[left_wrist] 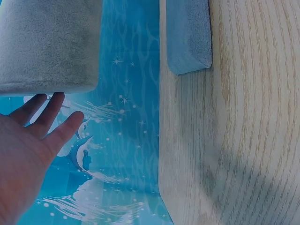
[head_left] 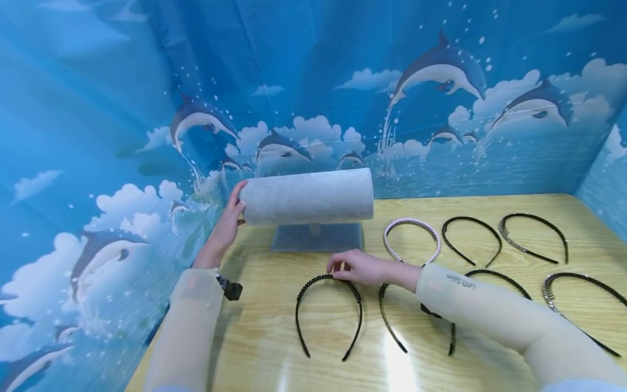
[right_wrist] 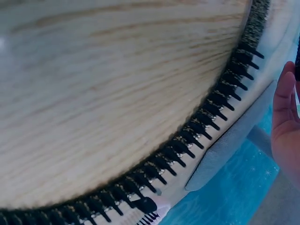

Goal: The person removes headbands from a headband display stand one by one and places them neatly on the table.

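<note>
A padded grey velvet roll lies horizontally on a stand whose flat grey base rests on the table. My left hand is at the roll's left end. In the left wrist view, the fingers of that hand are spread and fairly straight, with tips against the roll's end. In front of the stand, a black toothed headband lies with its arch away from me. My right hand pinches the top of that arch between thumb and fingers. The right wrist view shows this hand at its right edge.
Several more headbands lie to the right: a pink one, a plain dark one and others, some partly under my right forearm. One toothed headband looms close in the right wrist view. A dolphin-print curtain hangs behind the table.
</note>
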Action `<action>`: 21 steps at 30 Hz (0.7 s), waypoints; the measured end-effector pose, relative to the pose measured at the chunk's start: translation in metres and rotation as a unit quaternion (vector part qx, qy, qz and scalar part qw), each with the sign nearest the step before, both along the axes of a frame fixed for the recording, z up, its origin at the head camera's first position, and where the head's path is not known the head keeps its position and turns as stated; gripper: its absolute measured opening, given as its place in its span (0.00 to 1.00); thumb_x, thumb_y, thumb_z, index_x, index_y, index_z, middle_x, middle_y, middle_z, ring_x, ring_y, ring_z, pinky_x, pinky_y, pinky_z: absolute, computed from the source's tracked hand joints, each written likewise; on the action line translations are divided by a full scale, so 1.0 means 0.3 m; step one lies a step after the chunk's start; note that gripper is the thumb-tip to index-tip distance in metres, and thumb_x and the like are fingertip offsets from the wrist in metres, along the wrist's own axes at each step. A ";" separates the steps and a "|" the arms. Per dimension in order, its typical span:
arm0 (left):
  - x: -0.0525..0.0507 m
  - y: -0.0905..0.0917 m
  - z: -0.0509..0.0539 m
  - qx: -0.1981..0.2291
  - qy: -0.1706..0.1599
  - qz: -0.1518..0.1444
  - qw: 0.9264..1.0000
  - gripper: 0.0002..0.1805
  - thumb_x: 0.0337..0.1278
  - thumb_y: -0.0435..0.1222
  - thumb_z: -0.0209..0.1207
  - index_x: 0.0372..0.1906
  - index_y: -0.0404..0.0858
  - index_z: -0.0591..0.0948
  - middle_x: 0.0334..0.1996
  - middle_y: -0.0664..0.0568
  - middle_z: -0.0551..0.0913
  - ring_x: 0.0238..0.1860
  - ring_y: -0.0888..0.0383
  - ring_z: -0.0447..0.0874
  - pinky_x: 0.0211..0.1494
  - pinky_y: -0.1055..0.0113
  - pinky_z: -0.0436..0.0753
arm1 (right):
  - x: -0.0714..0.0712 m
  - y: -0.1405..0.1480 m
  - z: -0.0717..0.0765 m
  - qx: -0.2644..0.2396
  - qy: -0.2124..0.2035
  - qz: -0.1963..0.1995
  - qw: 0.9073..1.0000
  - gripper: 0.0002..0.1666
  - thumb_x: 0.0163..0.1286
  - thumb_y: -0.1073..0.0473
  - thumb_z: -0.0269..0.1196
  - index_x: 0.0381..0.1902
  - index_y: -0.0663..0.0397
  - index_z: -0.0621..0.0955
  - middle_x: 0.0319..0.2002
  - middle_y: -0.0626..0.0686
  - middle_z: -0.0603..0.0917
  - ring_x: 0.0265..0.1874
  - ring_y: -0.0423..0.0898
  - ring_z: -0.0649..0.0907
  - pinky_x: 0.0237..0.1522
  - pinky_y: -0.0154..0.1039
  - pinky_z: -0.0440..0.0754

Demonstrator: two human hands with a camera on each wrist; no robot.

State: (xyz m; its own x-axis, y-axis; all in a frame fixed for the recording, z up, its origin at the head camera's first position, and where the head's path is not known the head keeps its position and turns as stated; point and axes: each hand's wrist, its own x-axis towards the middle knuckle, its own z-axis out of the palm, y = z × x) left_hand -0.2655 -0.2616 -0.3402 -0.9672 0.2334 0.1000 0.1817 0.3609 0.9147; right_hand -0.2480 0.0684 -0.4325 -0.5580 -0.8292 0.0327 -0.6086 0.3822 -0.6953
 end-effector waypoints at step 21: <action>-0.052 -0.021 -0.068 -0.011 0.016 0.004 1.000 0.28 0.78 0.52 0.31 0.77 0.64 0.43 0.77 0.55 0.40 0.72 0.47 0.48 0.66 0.37 0.57 | 0.010 0.031 -0.018 -0.001 -0.056 -0.026 0.998 0.08 0.69 0.67 0.61 0.45 0.59 0.80 0.38 0.48 0.80 0.34 0.41 0.83 0.34 0.35 0.82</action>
